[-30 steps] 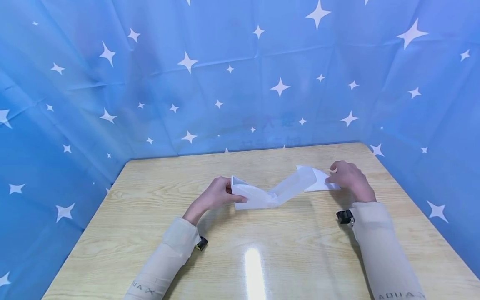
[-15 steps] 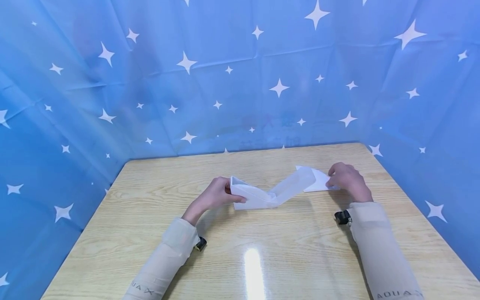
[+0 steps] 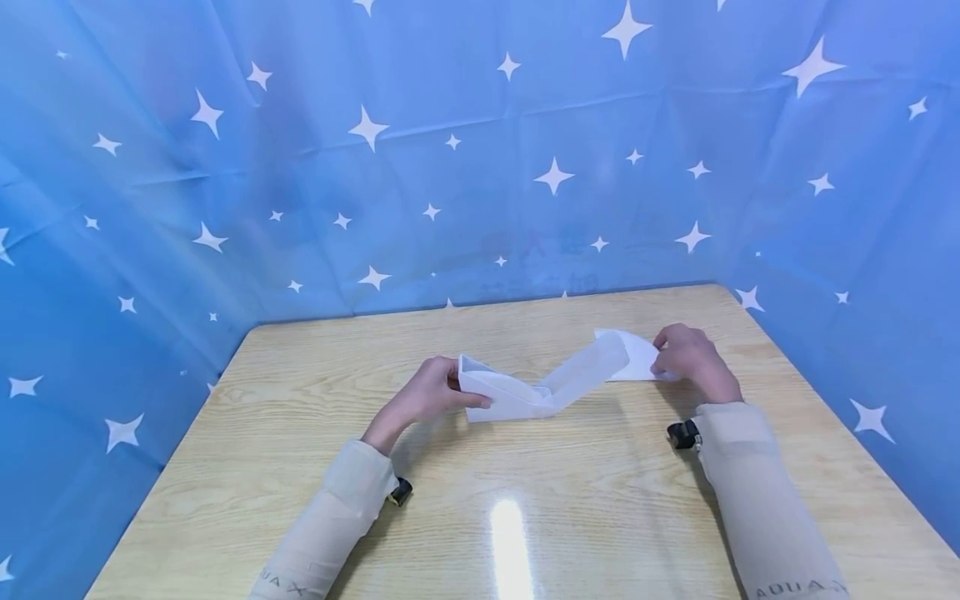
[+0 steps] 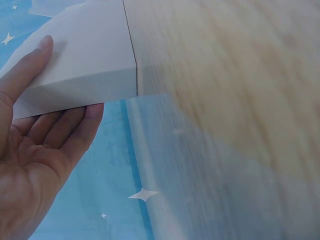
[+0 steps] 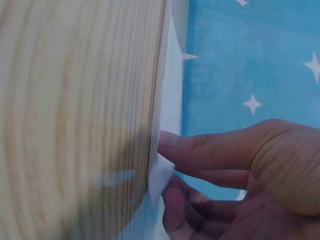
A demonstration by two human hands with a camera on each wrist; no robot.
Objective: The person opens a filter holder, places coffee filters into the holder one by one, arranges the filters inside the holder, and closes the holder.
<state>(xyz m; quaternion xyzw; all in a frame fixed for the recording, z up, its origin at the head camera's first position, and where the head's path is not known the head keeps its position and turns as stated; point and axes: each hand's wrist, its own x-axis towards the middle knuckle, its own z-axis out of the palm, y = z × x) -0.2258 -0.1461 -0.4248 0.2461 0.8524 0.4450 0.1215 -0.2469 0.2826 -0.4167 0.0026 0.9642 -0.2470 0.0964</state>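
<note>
White folded carton [image 3: 573,383] stretches lengthwise from left to right, left hand [image 3: 429,390] gripping its boxy end, right hand [image 3: 693,360] pinching the opposite tip, each equally close.

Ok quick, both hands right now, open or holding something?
Left hand: closed, holding the end of the folded white box.
Right hand: closed, pinching the edge of the white flap.

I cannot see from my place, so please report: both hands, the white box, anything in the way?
Left hand grips white box. Right hand pinches right end of white sheet. Perhaps in the way: sloping pale flap between hands.
</note>
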